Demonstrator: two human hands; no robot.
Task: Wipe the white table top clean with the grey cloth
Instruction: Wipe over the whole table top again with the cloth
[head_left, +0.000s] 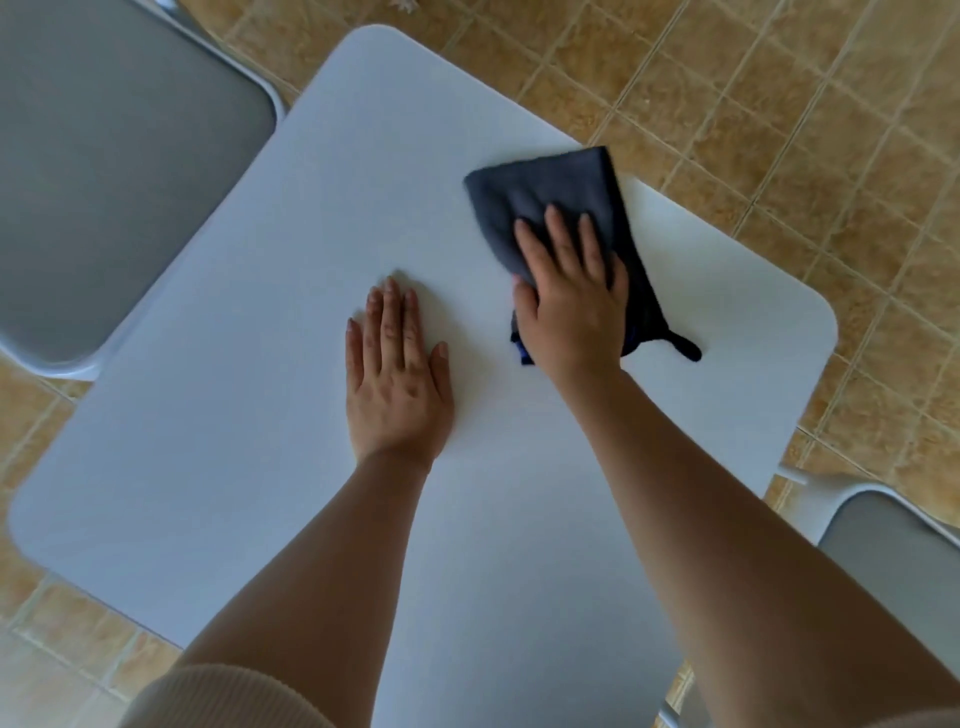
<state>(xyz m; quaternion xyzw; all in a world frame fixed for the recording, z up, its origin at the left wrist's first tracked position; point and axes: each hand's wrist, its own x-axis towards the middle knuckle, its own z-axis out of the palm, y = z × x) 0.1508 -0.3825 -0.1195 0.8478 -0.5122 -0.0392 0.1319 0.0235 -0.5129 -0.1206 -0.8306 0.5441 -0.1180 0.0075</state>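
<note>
The white table top (234, 364) fills most of the view, seen from above. A dark grey cloth (550, 192) lies flat on its far right part, near the right edge. My right hand (569, 296) presses down on the near half of the cloth, fingers spread over it. A loose corner of the cloth sticks out to the right of that hand. My left hand (397, 374) rests palm down on the bare table, left of the cloth and apart from it, holding nothing.
A grey-seated chair (104, 182) stands at the table's left side. Another grey chair seat (893, 540) shows at the lower right. Tan tiled floor (779, 104) surrounds the table.
</note>
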